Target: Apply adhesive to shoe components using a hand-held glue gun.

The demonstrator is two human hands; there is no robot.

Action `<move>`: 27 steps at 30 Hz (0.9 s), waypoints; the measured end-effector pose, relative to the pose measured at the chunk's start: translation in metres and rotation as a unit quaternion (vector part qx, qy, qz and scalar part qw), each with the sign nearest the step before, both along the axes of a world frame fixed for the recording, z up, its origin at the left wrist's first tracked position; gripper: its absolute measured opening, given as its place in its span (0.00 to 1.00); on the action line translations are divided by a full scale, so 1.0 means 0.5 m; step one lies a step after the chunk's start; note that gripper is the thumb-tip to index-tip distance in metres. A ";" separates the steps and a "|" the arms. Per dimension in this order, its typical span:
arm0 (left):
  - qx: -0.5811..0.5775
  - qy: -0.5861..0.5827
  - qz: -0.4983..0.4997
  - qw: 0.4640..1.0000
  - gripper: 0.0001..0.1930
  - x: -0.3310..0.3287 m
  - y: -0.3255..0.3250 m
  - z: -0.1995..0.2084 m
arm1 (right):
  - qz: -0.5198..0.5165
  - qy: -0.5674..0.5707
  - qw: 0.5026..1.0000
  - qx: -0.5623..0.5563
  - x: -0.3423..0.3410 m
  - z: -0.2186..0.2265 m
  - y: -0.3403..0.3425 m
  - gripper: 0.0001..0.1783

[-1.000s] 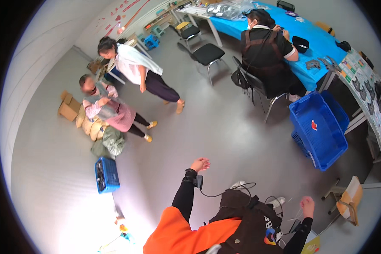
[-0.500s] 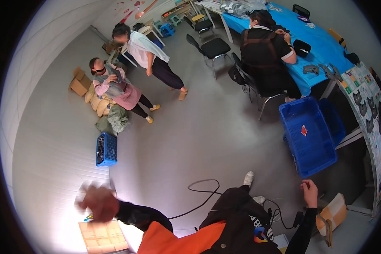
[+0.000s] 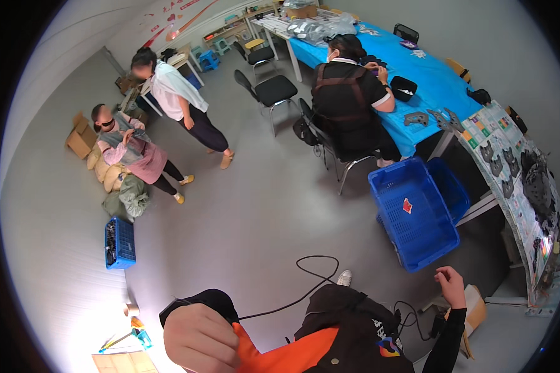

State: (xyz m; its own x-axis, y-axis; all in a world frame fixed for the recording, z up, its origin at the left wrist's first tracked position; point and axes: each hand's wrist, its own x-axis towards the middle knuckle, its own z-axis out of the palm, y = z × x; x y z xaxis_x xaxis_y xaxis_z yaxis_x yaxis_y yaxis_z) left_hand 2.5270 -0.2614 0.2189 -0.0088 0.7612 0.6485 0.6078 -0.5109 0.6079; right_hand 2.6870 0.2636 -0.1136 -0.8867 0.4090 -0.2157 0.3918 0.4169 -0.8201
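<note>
Smooth grey floor (image 3: pixel 230 205) through the middle, long table (image 3: pixel 438 81) under crinkled blue sheeting at upper right. And now a quick change: left hand (image 3: pixel 202 336) swung in from beside the cardboard (image 3: pixel 126 362), no longer a blur, big and close to the lens, back uppermost. Rounded knuckles, fingertips bent down and hidden; cannot tell of any pinch beneath. Over to the right hand (image 3: pixel 450 286): raised much as half a second ago, fingers loosely curled, nothing visible between them. Meaning, for now, no sign of a held object on either side. On to the crate (image 3: pixel 423 248): near the right fingertips, apart from them, by the table's near end; hard blue plastic, oblong, walls pierced with small holes, one red patch inside. Behind the right wrist, a tan seat (image 3: pixel 477 308). Ahead of the dark apron (image 3: pixel 348 311), a thin black cable (image 3: pixel 318 256) in a loose loop. Farther left, slumped sacks (image 3: pixel 134 193), soft and creased; up on the blue sheeting, flat grey pieces (image 3: pixel 416 118) with curved, notched edges
</note>
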 end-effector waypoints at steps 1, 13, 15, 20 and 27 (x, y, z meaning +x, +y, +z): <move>0.003 -0.001 -0.004 1.000 0.21 -0.014 0.008 0.000 | -0.004 -0.001 1.000 0.003 0.008 -0.006 0.013 0.07; 0.017 -0.216 -0.118 0.969 0.08 -0.175 0.179 -0.081 | 0.046 0.131 0.988 -0.065 -0.143 0.317 -0.110 0.09; 0.059 -0.202 -0.074 0.975 0.11 -0.132 0.232 -0.111 | 0.170 0.257 0.940 -0.144 -0.169 0.445 -0.144 0.09; 0.050 -0.168 -0.066 0.982 0.05 -0.109 0.353 -0.064 | 0.449 0.392 0.750 -0.286 -0.193 0.609 -0.110 0.21; 0.075 -0.165 -0.063 0.982 0.05 -0.027 0.590 -0.067 | 0.496 0.344 0.662 -0.444 -0.140 0.675 0.103 0.10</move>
